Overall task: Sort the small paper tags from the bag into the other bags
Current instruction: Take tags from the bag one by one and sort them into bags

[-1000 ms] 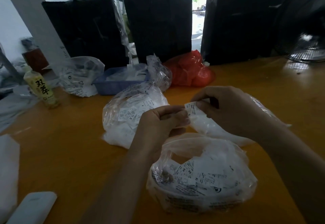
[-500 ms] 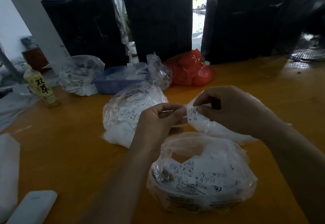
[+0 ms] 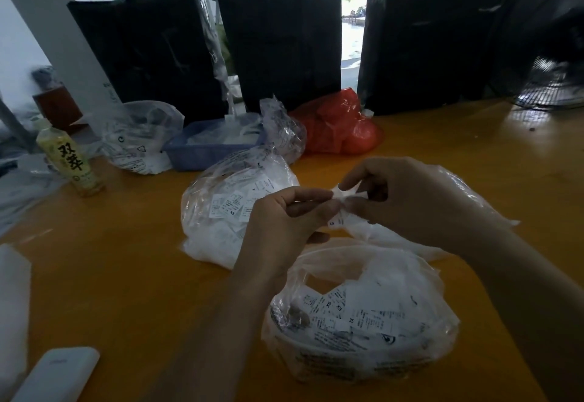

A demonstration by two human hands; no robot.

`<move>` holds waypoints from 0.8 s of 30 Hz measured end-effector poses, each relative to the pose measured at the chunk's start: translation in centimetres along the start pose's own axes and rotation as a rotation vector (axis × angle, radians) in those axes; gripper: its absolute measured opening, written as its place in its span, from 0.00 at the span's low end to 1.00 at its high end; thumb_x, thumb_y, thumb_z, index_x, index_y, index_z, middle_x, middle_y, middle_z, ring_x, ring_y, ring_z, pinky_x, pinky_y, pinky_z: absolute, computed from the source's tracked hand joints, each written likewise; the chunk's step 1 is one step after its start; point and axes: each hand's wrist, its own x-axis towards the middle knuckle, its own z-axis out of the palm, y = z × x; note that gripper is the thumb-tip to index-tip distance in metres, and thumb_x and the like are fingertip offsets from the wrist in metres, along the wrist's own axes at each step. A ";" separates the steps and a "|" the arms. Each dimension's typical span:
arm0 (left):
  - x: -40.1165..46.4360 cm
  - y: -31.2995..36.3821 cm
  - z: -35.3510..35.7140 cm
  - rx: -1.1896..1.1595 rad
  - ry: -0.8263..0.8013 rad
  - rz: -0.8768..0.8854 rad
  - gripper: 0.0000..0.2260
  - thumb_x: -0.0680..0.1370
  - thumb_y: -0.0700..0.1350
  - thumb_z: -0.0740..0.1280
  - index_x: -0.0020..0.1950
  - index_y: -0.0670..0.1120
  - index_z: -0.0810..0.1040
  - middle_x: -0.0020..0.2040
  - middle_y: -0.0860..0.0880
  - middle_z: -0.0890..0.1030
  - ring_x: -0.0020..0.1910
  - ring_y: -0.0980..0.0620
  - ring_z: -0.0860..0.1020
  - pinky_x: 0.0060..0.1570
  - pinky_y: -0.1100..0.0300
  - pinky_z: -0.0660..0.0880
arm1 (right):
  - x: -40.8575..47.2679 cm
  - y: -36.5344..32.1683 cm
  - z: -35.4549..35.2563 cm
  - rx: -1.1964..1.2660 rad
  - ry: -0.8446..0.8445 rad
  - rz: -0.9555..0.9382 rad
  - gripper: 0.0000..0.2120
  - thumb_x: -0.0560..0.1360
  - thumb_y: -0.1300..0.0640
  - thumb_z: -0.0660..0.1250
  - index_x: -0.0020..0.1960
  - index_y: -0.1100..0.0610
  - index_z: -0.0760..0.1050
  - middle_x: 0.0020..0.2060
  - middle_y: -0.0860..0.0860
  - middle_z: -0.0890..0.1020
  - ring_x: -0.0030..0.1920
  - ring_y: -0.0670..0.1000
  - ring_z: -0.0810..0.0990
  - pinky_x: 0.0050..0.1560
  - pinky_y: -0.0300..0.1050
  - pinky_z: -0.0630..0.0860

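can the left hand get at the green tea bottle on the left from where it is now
Probably yes. The bottle stands upright at the table's left edge, with bare tabletop between it and the left hand. But that hand is pinching paper tags and would need to release them first.

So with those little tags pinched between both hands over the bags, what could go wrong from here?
1. The left hand and right hand pinch a crumpled bunch of tags; several may stick together and be sorted as one.
2. A dropped tag would likely land in the open nearest bag, back among the unsorted.
3. The bags look alike, so a tag could go into the wrong one, such as the XS bag.
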 end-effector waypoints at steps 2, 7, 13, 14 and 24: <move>0.0 0.0 0.0 -0.028 0.027 -0.014 0.07 0.72 0.45 0.79 0.49 0.50 0.88 0.47 0.45 0.89 0.46 0.48 0.88 0.37 0.63 0.81 | 0.1 0.0 0.1 0.102 0.001 0.060 0.12 0.73 0.44 0.74 0.55 0.42 0.77 0.37 0.44 0.84 0.40 0.39 0.82 0.39 0.34 0.79; 0.4 0.2 0.1 -0.152 0.086 -0.064 0.11 0.68 0.47 0.80 0.49 0.49 0.88 0.46 0.45 0.89 0.44 0.51 0.87 0.35 0.64 0.80 | 0.4 0.7 -0.1 0.289 0.069 0.149 0.03 0.75 0.53 0.75 0.46 0.46 0.82 0.37 0.42 0.85 0.38 0.44 0.85 0.44 0.45 0.85; 0.4 0.0 0.1 -0.231 0.056 -0.095 0.14 0.62 0.51 0.81 0.46 0.50 0.89 0.48 0.44 0.88 0.45 0.52 0.87 0.36 0.64 0.80 | 0.0 -0.7 1.0 0.205 0.039 0.031 0.06 0.73 0.50 0.74 0.39 0.40 0.80 0.36 0.33 0.83 0.39 0.34 0.81 0.37 0.24 0.73; 0.4 0.0 0.1 -0.236 0.051 -0.096 0.13 0.62 0.51 0.81 0.45 0.51 0.89 0.48 0.44 0.88 0.46 0.52 0.87 0.36 0.64 0.80 | -0.1 -0.9 1.0 0.177 0.040 0.014 0.07 0.74 0.48 0.73 0.39 0.38 0.79 0.37 0.30 0.81 0.40 0.32 0.80 0.38 0.22 0.71; 0.4 -0.1 0.2 -0.297 0.011 -0.034 0.19 0.67 0.45 0.79 0.57 0.42 0.84 0.50 0.42 0.88 0.51 0.48 0.87 0.46 0.62 0.83 | -0.6 -1.4 0.6 -0.045 0.038 -0.066 0.08 0.74 0.49 0.76 0.40 0.40 0.79 0.32 0.37 0.79 0.41 0.26 0.75 0.39 0.18 0.65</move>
